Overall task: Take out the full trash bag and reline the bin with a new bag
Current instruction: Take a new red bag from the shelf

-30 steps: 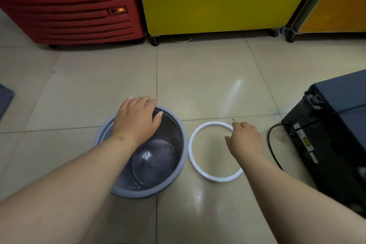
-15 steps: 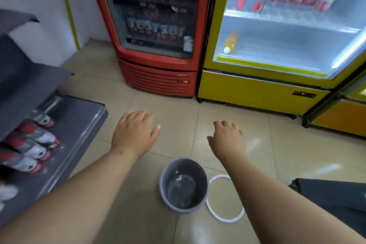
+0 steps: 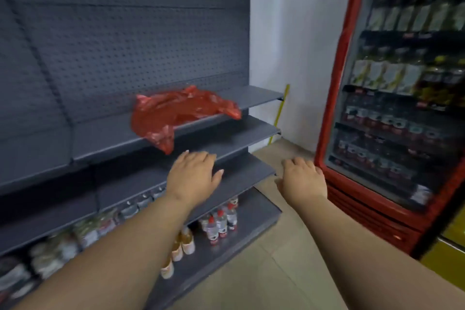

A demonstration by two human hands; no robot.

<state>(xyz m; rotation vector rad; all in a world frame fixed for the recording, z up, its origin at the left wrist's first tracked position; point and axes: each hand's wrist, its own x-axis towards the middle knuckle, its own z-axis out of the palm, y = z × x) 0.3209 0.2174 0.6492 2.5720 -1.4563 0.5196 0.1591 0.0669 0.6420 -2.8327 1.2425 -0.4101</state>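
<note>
The red bag point(image 3: 181, 113) lies crumpled on a grey shelf point(image 3: 256, 94) of the shop rack, spread lengthwise along the shelf's front edge, with one corner drooping over the lip at its left end. That drooping corner is what matters: it hangs just above and slightly left of the left hand point(image 3: 195, 175), which is held out flat, palm down, fingers loose and carrying nothing. The right hand point(image 3: 303, 178) is out as well, equally slack and empty, but it sits off past the end of the rack, nearer the red drinks cooler point(image 3: 392, 108), so well apart from the bag. The left is plainly the nearer one (a short lift upward should meet the hanging corner). The picture is smeared, so I'd only guess this is the fresh liner and not something else in red plastic. The bin itself is nowhere in view from here; bottles point(image 3: 221, 224) stand on the lowest shelf below the arms.
</note>
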